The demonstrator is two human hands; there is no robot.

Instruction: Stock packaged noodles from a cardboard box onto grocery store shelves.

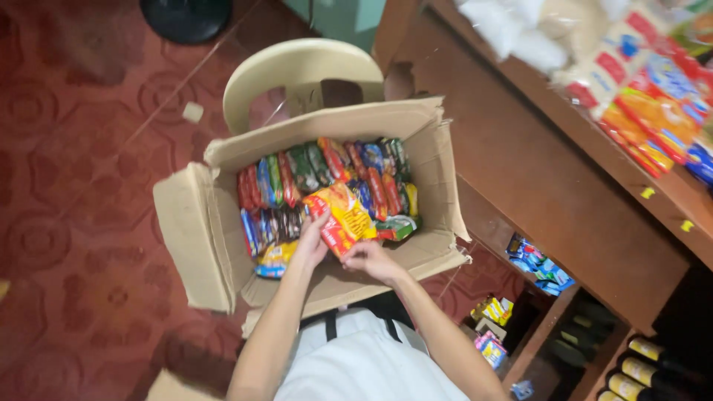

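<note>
I see both hands over an open cardboard box (197, 238) that rests on a cream plastic chair (297, 70). My left hand (310, 241) has its fingers closed on the left edge of an orange and yellow snack packet (343, 215), thumb on top. My right hand (371, 258) pinches the same packet at its lower corner, fingers curled tight around it. The packet sits tilted, lifted just above the rest of the contents, near the front middle of the box.

Below it the box is packed with rows of small snack packets (327, 174) in red, green, blue and dark wrappers, standing on edge. The box flaps are folded outward on all sides.

To the right stands a brown wooden shelf unit (549, 186). On top of it lie stacked bright packets (653, 104) in orange, red and blue. Its lower shelves hold small blue packs (538, 263), little yellow boxes (496, 308) and, far right, dark bottles (653, 367) with yellow labels. The floor (82, 223) is red patterned tile.
</note>
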